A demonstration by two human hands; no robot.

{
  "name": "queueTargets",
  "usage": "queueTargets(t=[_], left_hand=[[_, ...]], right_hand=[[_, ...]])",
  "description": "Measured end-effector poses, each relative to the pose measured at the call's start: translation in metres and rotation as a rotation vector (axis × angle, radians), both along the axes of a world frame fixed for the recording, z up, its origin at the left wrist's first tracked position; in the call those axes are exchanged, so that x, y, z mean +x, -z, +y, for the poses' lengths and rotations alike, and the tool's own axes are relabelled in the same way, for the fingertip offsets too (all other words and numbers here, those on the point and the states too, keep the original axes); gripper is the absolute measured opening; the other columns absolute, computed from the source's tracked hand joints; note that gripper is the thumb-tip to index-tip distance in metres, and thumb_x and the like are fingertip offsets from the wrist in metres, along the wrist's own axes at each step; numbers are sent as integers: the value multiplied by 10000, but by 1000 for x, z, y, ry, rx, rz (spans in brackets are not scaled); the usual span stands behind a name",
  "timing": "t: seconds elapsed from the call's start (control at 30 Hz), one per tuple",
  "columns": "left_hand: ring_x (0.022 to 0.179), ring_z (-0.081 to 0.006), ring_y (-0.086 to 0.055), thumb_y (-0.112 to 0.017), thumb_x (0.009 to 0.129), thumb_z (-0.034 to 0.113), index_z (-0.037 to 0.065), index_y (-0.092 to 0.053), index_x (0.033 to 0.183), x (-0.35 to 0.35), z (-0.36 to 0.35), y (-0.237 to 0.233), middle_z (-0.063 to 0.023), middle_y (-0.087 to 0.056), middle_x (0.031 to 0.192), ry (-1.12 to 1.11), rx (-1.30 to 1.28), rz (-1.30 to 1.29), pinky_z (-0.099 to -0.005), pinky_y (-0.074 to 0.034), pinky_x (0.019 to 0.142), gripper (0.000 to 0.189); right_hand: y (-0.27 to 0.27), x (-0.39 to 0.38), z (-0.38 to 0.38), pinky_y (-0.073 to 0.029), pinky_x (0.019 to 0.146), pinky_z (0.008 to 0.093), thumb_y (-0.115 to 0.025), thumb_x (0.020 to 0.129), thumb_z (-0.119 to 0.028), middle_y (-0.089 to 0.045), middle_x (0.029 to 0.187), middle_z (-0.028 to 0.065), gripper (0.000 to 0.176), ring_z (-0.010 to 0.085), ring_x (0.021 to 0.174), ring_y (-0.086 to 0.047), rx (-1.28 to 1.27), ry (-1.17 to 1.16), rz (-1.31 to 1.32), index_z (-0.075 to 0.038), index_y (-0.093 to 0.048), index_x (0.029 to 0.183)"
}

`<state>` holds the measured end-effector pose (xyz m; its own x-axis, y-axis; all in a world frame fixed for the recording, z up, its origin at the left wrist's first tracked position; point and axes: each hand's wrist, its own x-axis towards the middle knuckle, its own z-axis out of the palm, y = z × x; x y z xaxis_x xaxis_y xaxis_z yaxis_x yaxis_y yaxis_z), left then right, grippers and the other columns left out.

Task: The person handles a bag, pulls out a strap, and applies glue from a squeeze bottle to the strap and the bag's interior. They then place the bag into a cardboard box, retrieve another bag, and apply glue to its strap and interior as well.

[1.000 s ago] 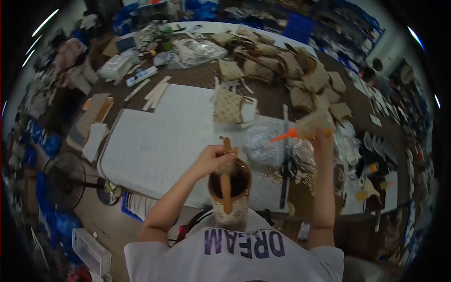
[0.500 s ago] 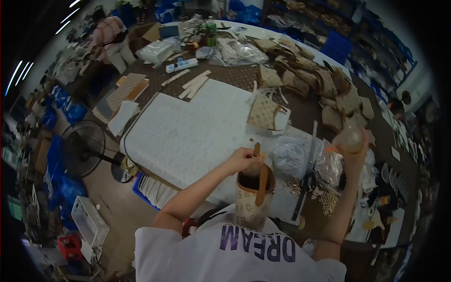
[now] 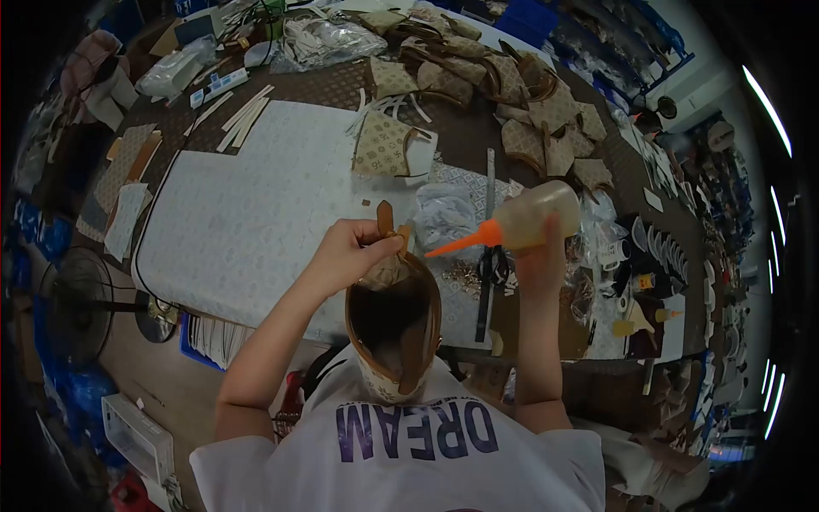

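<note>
My left hand point(image 3: 358, 252) pinches the far rim of a patterned handbag point(image 3: 394, 380) by a brown strap tab point(image 3: 385, 218). The bag stands upright against my chest, its dark mouth facing up. A brown strap lies down along the opening's right side. My right hand point(image 3: 542, 260) is closed round a translucent squeeze bottle point(image 3: 546, 213) with yellowish liquid inside. Tipped sideways, the bottle aims its orange nozzle point(image 3: 465, 241) left and down, the tip just right of the bag's rim and apart from it as far as I can see.
Another patterned bag piece point(image 3: 384, 145) lies ahead on the white tabletop cover point(image 3: 239, 213). A heap of similar bags point(image 3: 546, 111) fills the far right. Beyond my hands lie a clear plastic bag point(image 3: 445, 213) and a long metal ruler point(image 3: 488, 290). A fan point(image 3: 81, 299) stands at left.
My right hand has brought the bottle leftward, close to the bag's opening. The bag's mouth now shows wider and faces up more. My view has shifted to the right.
</note>
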<state>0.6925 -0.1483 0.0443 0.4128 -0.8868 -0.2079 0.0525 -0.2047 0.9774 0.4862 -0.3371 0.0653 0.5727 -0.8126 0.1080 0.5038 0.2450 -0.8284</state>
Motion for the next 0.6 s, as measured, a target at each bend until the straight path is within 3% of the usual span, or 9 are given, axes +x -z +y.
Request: queueTargets(t=[0.13, 0.23, 0.43, 0.6], left_hand=[[555, -24, -452, -675, 825, 213, -5, -682, 792, -1, -4, 5, 34, -567, 611, -4, 45, 68, -220, -354, 495, 221], [519, -13, -465, -674, 833, 174, 5, -679, 793, -3, -5, 0, 37, -580, 616, -11, 2, 77, -193, -340, 449, 174], [525, -26, -454, -686, 811, 208, 3, -688, 794, -4, -10, 8, 21, -584, 620, -16, 7, 197, -216, -349, 466, 205], [539, -36, -496, -681, 812, 195, -12, -684, 821, -4, -10, 4, 8, -603, 646, -9, 25, 262, -211, -383, 484, 207]], right_hand=[[6, -1, 21, -438, 963, 486, -675, 814, -402, -466, 1285, 141, 753, 361, 1170, -495, -220, 27, -20, -66, -307, 1378], [0, 3, 38, -466, 927, 509, -786, 682, -437, -496, 1225, 159, 944, 397, 1072, -552, -219, 113, -6, -100, -253, 1385], [4, 7, 43, -477, 895, 534, -782, 694, -427, -508, 1193, 169, 981, 382, 1033, -576, -365, 109, -51, -181, -159, 1410], [4, 10, 49, -478, 890, 536, -778, 708, -405, -517, 1177, 164, 956, 374, 1038, -576, -394, 89, -61, -186, -162, 1405]])
